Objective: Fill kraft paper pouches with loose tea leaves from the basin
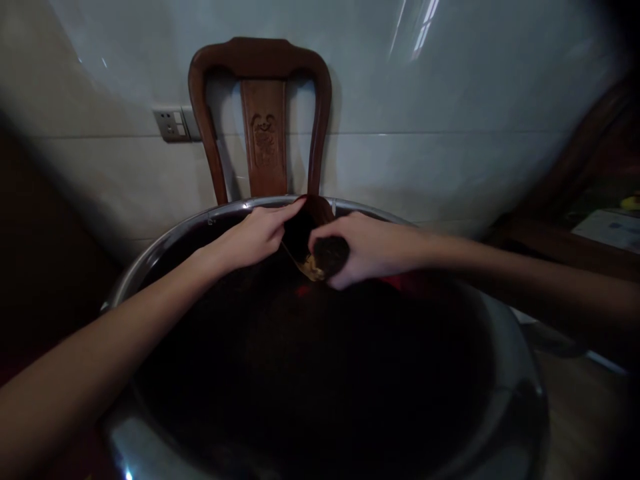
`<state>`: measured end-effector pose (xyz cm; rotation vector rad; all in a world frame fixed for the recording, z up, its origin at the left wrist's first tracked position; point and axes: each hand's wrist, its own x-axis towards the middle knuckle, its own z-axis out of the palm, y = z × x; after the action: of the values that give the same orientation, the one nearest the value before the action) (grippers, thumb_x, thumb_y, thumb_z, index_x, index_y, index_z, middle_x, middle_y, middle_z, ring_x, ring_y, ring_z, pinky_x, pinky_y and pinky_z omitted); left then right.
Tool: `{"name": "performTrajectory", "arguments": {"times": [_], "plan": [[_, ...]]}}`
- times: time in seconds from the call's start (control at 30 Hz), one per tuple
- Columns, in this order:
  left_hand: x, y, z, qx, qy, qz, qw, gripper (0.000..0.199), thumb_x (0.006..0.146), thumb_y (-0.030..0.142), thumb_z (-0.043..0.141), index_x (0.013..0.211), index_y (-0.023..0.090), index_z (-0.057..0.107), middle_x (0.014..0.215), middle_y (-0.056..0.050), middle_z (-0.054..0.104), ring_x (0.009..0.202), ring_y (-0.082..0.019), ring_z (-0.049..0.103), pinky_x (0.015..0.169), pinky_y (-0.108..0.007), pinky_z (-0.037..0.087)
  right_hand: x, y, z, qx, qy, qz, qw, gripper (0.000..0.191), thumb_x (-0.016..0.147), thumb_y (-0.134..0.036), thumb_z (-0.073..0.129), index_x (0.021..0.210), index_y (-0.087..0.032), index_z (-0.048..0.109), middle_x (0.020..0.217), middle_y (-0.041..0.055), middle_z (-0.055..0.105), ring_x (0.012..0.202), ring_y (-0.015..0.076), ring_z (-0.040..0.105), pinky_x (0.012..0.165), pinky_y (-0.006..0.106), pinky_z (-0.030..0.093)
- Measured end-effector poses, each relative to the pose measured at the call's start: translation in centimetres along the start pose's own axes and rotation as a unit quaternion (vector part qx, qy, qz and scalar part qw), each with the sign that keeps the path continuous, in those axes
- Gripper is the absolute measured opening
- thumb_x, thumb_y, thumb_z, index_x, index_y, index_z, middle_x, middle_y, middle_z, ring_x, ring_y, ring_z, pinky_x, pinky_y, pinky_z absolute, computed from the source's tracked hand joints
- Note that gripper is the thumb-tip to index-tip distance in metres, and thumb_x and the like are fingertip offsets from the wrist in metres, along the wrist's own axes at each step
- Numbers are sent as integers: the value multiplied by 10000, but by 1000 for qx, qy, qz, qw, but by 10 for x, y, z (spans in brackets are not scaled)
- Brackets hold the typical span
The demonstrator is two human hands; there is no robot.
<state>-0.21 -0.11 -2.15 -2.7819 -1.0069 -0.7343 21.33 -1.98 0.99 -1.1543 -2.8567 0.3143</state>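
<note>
And here's the dark, round-ended object (pixel 332 257), right in my right hand (pixel 367 245), fingers and thumb wrapped around it, over the far part of the surface (pixel 310 393)! Just beside it, a patch of gold detail (pixel 313 268) catches the light, along the lower edge of a dark red item (pixel 320 208) between my hands. My left hand (pixel 253 237) is up against that item, index finger stretched along its top, the others curled; whether they pinch it, I can't tell. Its middle is lost in black shadow, and my right hand covers much of the round-ended object, so neither shape reads fully.

Under my right forearm there's a red patch (pixel 395 281), mostly cut off by the arm. A faint red spot (pixel 303 291) glows nearer me.

The surface is round, nearly black, ringed by a shiny rim (pixel 165 241). Straight beyond stands a carved wooden chair (pixel 265 60), its back against the pale tiled wall (pixel 410 100), a socket plate (pixel 173 125) to its left. Far right, in the gloom, a pale flat thing (pixel 610 230) and something yellow (pixel 631 203), cut off by the edge!
</note>
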Motion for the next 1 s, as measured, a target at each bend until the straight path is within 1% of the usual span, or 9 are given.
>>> {"name": "performTrajectory", "arguments": {"times": [0.1, 0.2, 0.33, 0.43, 0.53, 0.6, 0.73, 0.8, 1.0], "plan": [[-1, -2, 0, -5, 12, 3, 1000, 578, 849, 31, 370, 1420, 105, 319, 1374, -143, 480, 1213, -197, 522, 1049, -400, 406, 31, -1, 11, -129, 101, -21, 986, 547, 688, -260, 654, 1222, -174, 567, 1174, 127, 571, 991, 279, 571, 828, 387, 450], [-1, -2, 0, -10, 18, 6, 1000, 564, 857, 15, 366, 1413, 104, 330, 1366, -140, 490, 1220, -186, 515, 1053, -402, 404, 58, 5, 25, -231, 84, 1, 969, 616, 718, -222, 645, 1307, -113, 502, 1308, 226, 467, 1173, 386, 464, 929, 491, 398], [0, -1, 1, -14, 18, 10, 1000, 594, 836, -8, 389, 1416, 102, 323, 1371, -149, 481, 1217, -192, 516, 1053, -409, 401, 75, 16, 25, -147, 52, -12, 988, 599, 774, -336, 605, 1329, -142, 485, 1309, 181, 499, 1177, 333, 480, 966, 464, 395], [0, -4, 2, -12, 21, 10, 1000, 594, 831, -10, 389, 1413, 100, 334, 1359, -158, 491, 1194, -199, 536, 1039, -403, 413, 73, 20, 17, -99, 75, -28, 992, 439, 809, -290, 534, 1207, -113, 583, 1152, 152, 604, 1065, 268, 552, 898, 377, 438], [0, -6, 3, -5, 24, 13, 1000, 601, 827, -11, 382, 1412, 122, 343, 1345, -146, 510, 1190, -202, 539, 1027, -402, 421, 69, 17, 14, -103, 108, -6, 989, 394, 828, -263, 470, 1135, -61, 613, 1046, 174, 632, 939, 243, 596, 802, 341, 458], [0, -6, 3, -2, 18, 6, 1000, 610, 825, -12, 374, 1416, 129, 333, 1338, -141, 518, 1185, -201, 542, 1015, -394, 431, 68, 12, 16, -121, 87, 13, 989, 392, 834, -285, 448, 1088, -49, 633, 985, 184, 643, 843, 233, 614, 730, 335, 464], [0, -2, 0, 11, -1, -24, 1000, 619, 826, -11, 366, 1431, 96, 292, 1262, -161, 575, 1093, -201, 598, 950, -363, 471, 74, 3, 27, -140, -84, 18, 986, 353, 843, -223, 388, 979, -74, 679, 892, 160, 669, 728, 200, 620, 642, 310, 463], [0, -1, -1, 21, -10, -32, 999, 631, 817, -18, 371, 1433, 86, 284, 1227, -164, 594, 1060, -206, 612, 920, -351, 483, 79, 2, 34, -143, -125, 16, 982, 329, 822, -176, 403, 957, -78, 686, 893, 153, 677, 750, 200, 625, 644, 299, 468], [1, 1, -3, 29, -20, -14, 999, 640, 802, -33, 376, 1423, 106, 307, 1198, -143, 613, 1044, -192, 614, 903, -318, 481, 95, 15, 45, -151, -59, 41, 986, 411, 765, -105, 466, 1146, -44, 607, 1076, 211, 638, 896, 256, 627, 699, 322, 484]]}}
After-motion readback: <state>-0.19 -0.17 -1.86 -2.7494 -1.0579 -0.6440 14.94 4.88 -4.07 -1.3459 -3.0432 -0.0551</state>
